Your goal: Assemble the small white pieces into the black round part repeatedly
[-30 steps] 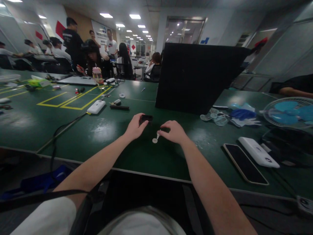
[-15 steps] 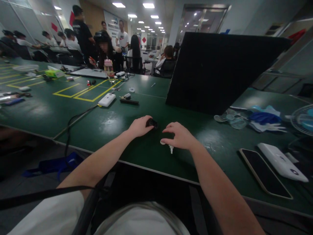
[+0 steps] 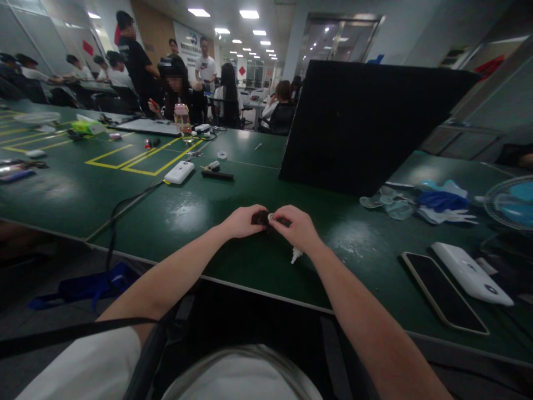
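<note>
My left hand (image 3: 241, 221) is closed round a small black part (image 3: 260, 218) just above the green table (image 3: 175, 222). My right hand (image 3: 296, 229) pinches a small white piece: its round end (image 3: 270, 217) sits against the black part and its thin stem (image 3: 296, 255) pokes out below my palm. Both hands meet near the table's front edge, fingertips touching.
A black board (image 3: 366, 128) leans upright behind my hands. A phone (image 3: 441, 297) and white power bank (image 3: 470, 273) lie at right, with gloves (image 3: 437, 201) and a blue fan (image 3: 510, 203). Another power bank (image 3: 179, 172) and cable lie left. People sit and stand at far tables.
My right hand picked the white piece off the table and brought it to the black part in my left hand. The hands came together; my view shifted slightly.
</note>
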A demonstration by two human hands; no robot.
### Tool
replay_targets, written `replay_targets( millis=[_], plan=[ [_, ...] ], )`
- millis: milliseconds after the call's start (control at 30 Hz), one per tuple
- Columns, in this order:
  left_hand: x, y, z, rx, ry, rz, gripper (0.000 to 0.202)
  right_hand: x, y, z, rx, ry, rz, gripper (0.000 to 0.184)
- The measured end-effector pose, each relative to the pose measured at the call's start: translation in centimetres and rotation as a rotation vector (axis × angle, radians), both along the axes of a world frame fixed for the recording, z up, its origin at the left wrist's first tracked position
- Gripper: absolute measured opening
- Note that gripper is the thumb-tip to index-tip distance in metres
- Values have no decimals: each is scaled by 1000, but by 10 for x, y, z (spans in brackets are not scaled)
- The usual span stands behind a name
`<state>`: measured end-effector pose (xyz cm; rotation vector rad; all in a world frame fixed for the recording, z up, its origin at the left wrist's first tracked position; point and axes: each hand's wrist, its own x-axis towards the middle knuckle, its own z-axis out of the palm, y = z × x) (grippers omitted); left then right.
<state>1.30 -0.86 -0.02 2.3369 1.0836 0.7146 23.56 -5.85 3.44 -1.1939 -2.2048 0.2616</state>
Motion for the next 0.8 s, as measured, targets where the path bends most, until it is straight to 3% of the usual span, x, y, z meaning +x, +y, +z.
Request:
replay_targets(
  millis=[133,267,400,467,567,633,733,800],
  plan=[
    [3,0,-2,2,-18,-19,52,-7,3,-5,-2,-68,2,12],
    [0,1,-3,0,5,31,53,16,-1,13,-29,-51,-4,16],
    [-2,3,-3,-17,16,117,50,47,-15,46,-356,-151,139,37],
    [-2,4,-4,-28,11,146,49,52,-20,54,-502,-263,143,50],
    [-3,5,-4,-30,8,164,49,44,-24,49,-648,-417,53,49],
    [-4,4,-3,-28,4,162,49,38,-23,39,-676,-490,-21,37],
    [-4,3,-1,-32,10,161,50,34,-16,28,-627,-502,-81,14],
    [-3,1,1,-36,20,150,51,36,-9,23,-509,-426,-102,9]
  ],
)
